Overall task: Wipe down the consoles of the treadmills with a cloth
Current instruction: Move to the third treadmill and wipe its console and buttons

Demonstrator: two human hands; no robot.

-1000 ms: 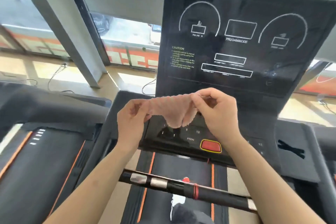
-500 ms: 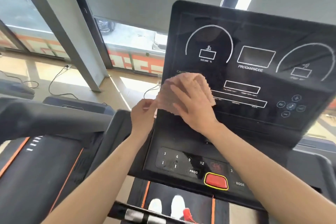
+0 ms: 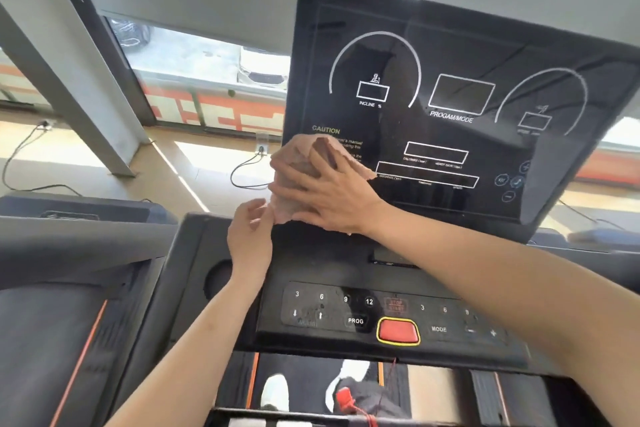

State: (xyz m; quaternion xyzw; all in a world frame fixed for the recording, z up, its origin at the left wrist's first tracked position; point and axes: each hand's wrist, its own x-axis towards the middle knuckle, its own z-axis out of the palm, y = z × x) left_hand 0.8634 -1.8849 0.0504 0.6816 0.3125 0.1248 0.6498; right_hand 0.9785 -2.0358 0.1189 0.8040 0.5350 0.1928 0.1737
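A black treadmill console (image 3: 450, 55) with white dial outlines fills the upper right. My right hand (image 3: 332, 194) lies flat on a pink cloth (image 3: 294, 163), pressing it against the console's lower left corner over the CAUTION text. Just below and left of the cloth, my left hand (image 3: 249, 236) has loosely curled fingers, its fingertips touching or nearly touching the cloth's bottom edge. Below is the button panel (image 3: 322, 305) with numbered keys and a red stop button (image 3: 397, 330).
A neighbouring treadmill (image 3: 62, 288) stands at the left. Behind the console are windows, a grey pillar (image 3: 69, 87) and power cables on the floor (image 3: 242, 180). My white shoes (image 3: 275, 392) stand on the belt, and a red safety clip (image 3: 346, 399) hangs on its cord.
The cloth went from being stretched between both hands up onto the console screen. My right hand now presses it flat, slid slightly left, and my left hand has dropped below it.
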